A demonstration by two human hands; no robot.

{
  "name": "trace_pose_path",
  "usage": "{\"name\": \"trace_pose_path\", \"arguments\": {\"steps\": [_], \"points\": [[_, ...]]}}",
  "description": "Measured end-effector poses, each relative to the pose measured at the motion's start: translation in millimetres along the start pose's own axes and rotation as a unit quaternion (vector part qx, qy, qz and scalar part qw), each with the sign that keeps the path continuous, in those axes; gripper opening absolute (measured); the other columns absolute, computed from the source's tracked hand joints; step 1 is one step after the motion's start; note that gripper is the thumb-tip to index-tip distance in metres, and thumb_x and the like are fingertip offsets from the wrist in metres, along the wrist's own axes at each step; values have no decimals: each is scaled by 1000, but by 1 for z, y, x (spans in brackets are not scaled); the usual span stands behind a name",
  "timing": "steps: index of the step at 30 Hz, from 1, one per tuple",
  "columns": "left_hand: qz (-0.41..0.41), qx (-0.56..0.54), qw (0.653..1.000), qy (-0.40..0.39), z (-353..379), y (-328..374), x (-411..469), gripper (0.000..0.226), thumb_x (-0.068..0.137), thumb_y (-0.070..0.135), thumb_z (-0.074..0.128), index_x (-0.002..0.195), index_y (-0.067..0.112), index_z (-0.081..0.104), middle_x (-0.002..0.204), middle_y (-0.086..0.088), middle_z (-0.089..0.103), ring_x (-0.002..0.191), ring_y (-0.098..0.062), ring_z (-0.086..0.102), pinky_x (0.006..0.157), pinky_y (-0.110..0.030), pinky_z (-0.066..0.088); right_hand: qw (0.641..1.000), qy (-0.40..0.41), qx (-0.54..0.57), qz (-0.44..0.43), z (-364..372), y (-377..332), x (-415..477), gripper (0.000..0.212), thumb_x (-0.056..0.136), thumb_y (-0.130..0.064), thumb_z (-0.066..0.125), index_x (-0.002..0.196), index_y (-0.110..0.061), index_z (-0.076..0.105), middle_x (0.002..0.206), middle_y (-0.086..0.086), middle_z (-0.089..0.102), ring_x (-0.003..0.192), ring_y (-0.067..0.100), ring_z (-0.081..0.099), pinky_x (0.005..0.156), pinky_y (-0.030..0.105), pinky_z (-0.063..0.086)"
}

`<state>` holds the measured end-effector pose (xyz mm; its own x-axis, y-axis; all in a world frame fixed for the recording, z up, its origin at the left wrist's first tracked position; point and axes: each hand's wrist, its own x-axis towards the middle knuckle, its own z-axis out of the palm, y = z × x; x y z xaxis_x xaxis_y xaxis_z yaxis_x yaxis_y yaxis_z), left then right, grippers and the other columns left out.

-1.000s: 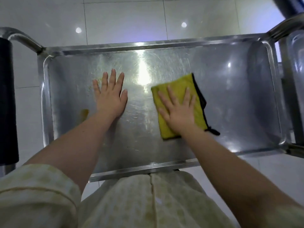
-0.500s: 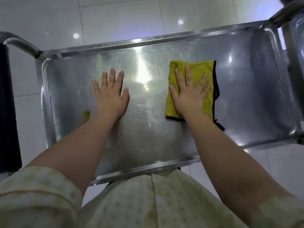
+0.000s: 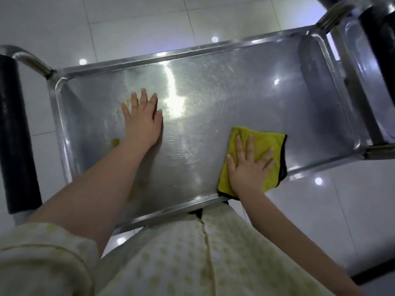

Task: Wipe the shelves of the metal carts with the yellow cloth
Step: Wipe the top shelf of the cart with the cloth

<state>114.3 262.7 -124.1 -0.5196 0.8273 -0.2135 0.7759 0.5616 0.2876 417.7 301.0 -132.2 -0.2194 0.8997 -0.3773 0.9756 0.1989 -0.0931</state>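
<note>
The top shelf of a metal cart (image 3: 245, 99) fills the view, shiny and scratched, with a raised rim. My left hand (image 3: 144, 122) lies flat on its left half, fingers straight and spread. My right hand (image 3: 249, 167) presses flat on a folded yellow cloth (image 3: 263, 144) with a black edge, close to the shelf's near rim at the right. A yellowish smear (image 3: 115, 142) marks the metal beside my left wrist.
A black foam-covered handle (image 3: 15, 133) runs along the cart's left end. A second metal cart (image 3: 367, 67) stands against the right end, with a dark handle above it. White floor tiles (image 3: 128, 22) lie all around. My pale patterned clothing (image 3: 181, 259) touches the near rim.
My right hand has slid the yellow cloth from the far middle of the shelf toward the near rim. My left hand has stayed flat in the same spot.
</note>
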Motion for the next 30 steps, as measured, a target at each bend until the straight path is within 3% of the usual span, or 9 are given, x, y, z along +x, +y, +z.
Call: {"name": "trace_pose_path", "arguments": {"steps": [3, 6, 8, 12, 15, 18, 23, 27, 30], "points": [[4, -3, 1000, 3, -1, -12, -37, 50, 101, 33, 33, 150, 20, 28, 161, -10, 15, 148, -34, 5, 116, -57, -1, 992, -21, -30, -125, 14, -52, -28, 61, 92, -67, 0, 146, -48, -22, 157, -13, -26, 138, 55, -23, 108, 68, -13], [-43, -10, 999, -12, 4, -33, -84, 51, 101, 32, 35, 150, 20, 29, 161, -9, 15, 148, -32, 6, 117, -56, 5, 961, -33, -79, -264, 27, -88, -47, 62, 93, -67, 6, 147, -48, -20, 157, -14, -27, 137, 55, -25, 107, 71, -10], [-79, -22, 997, -12, 8, -50, -114, 51, 102, 32, 33, 151, 21, 28, 162, -7, 13, 149, -30, 3, 118, -55, 0, 943, -40, -98, -316, 29, -94, -48, 61, 93, -68, 5, 145, -50, -21, 155, -17, -31, 136, 52, -29, 107, 70, -10], [-140, -51, 989, -2, 16, -67, -166, 51, 102, 30, 30, 152, 24, 25, 162, -3, 8, 149, -25, -7, 117, -50, -13, 943, -41, -103, -315, 28, -93, -47, 61, 91, -70, 3, 142, -52, -26, 153, -17, -34, 135, 49, -34, 107, 67, -18], [-141, -63, 988, 19, 18, -58, -193, 49, 102, 28, 34, 150, 24, 30, 162, 0, 11, 149, -23, -4, 118, -51, -9, 939, -59, -67, -331, 21, -87, -44, 60, 91, -70, 5, 139, -57, -27, 154, -18, -30, 138, 46, -32, 108, 63, -22], [-136, -57, 988, 46, 23, -40, -207, 49, 100, 27, 38, 149, 25, 33, 161, 0, 16, 149, -23, -1, 118, -51, -4, 957, -43, -64, -278, 18, -69, -40, 62, 86, -73, -1, 139, -55, -28, 154, -13, -30, 139, 47, -27, 106, 60, -27], [-151, -37, 987, 39, 27, -25, -225, 51, 102, 32, 32, 152, 28, 25, 162, 0, 11, 149, -26, -4, 116, -45, -11, 963, -21, -75, -258, 34, -75, -55, 61, 90, -68, -1, 141, -50, -30, 156, -8, -30, 139, 50, -25, 110, 64, -16], [-110, -28, 993, 42, 21, -24, -228, 53, 103, 37, 27, 154, 30, 14, 163, 1, 3, 149, -24, -8, 110, -36, -25, 947, -51, -75, -309, 48, -110, -82, 60, 93, -65, 1, 143, -48, -27, 152, -9, -37, 139, 43, -30, 105, 60, -27], [-55, -19, 998, 36, 15, -28, -210, 55, 102, 37, 23, 154, 29, 9, 162, 2, -3, 147, -22, -15, 109, -31, -30, 931, -108, 20, -349, 52, -135, -93, 54, 100, -56, 14, 145, -53, -15, 155, -15, -28, 142, 28, -30, 102, 48, -34]]}}
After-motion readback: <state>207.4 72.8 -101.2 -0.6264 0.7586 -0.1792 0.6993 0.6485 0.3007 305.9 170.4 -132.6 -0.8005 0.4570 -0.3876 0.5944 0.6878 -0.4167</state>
